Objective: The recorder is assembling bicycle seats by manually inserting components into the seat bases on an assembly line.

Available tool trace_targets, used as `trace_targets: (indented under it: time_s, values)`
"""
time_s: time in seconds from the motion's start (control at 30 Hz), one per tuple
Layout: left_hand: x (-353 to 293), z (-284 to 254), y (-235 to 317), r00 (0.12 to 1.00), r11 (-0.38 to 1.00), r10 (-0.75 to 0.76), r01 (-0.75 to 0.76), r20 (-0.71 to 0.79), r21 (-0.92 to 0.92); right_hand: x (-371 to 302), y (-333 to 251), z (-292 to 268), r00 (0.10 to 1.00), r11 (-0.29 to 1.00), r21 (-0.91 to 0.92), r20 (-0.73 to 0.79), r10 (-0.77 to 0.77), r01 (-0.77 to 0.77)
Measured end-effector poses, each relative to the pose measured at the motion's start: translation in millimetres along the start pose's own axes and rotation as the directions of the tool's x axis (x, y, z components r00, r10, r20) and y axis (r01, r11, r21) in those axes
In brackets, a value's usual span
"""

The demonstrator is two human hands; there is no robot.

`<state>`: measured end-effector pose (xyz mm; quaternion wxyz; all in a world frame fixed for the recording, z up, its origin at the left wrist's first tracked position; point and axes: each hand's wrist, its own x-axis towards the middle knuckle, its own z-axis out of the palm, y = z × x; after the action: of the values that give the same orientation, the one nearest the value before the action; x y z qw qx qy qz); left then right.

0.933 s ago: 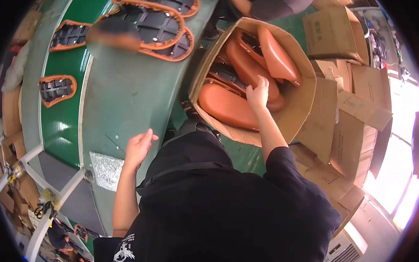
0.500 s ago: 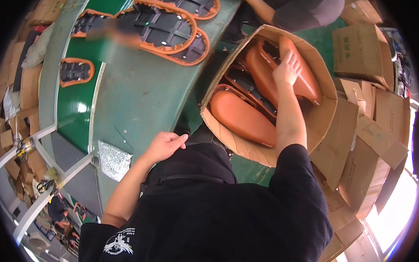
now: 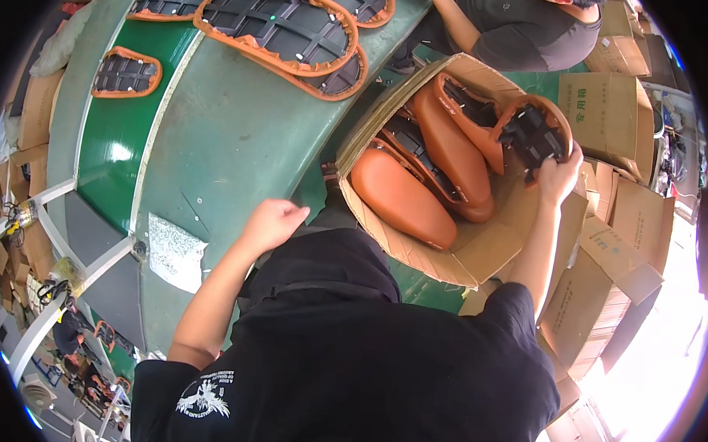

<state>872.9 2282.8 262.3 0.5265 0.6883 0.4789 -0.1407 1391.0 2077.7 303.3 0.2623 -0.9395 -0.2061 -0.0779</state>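
Observation:
My right hand (image 3: 560,175) grips the rim of a brown scooter seat (image 3: 535,138) at the right side of an open cardboard box (image 3: 477,260). This seat is tipped up, its black underside facing me. More brown seats lie in the box: a smooth one (image 3: 405,198) nearest me, others leaning side by side beyond it. My left hand (image 3: 274,224) is closed, with nothing visible in it, above my lap near the edge of the green worktable (image 3: 224,154).
Several seats lie underside up on the worktable, including a large one (image 3: 279,31); a small one (image 3: 127,73) is on the green belt (image 3: 111,154). A co-worker (image 3: 524,32) sits beyond the box. Stacked cartons (image 3: 599,113) line the right. A silvery sheet (image 3: 175,254) lies at left.
My right hand has moved right and toward me, lifting and tipping the far-right seat so its underside shows. My left hand stays near the table edge. The blurred hand over the table seats is gone.

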Motion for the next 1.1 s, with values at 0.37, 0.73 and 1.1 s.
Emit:
trace_targets:
  time_s: [0.37, 0.73, 1.1]
  values:
    - [-33.3, -26.2, 57.7, 0.883, 0.886, 0.451, -0.427, -0.128, 0.180, -110.5, -292.4, -32.0, 0.510, 0.766, 0.538, 0.576, -0.639, 0.353]
    - [-71.4, -48.6, -161.9, 0.837, 0.932, -0.194, -0.006, -0.512, -0.362, -258.1, -542.6, 160.1, -0.131, 0.659, 0.550, 0.809, -0.573, 0.512]
    - [9.4, -53.9, -180.3, 0.709, 0.561, -0.656, 0.228, -0.259, -0.796, -216.2, -243.3, 192.9, 0.450, 0.837, 0.538, 0.727, -0.519, 0.095]
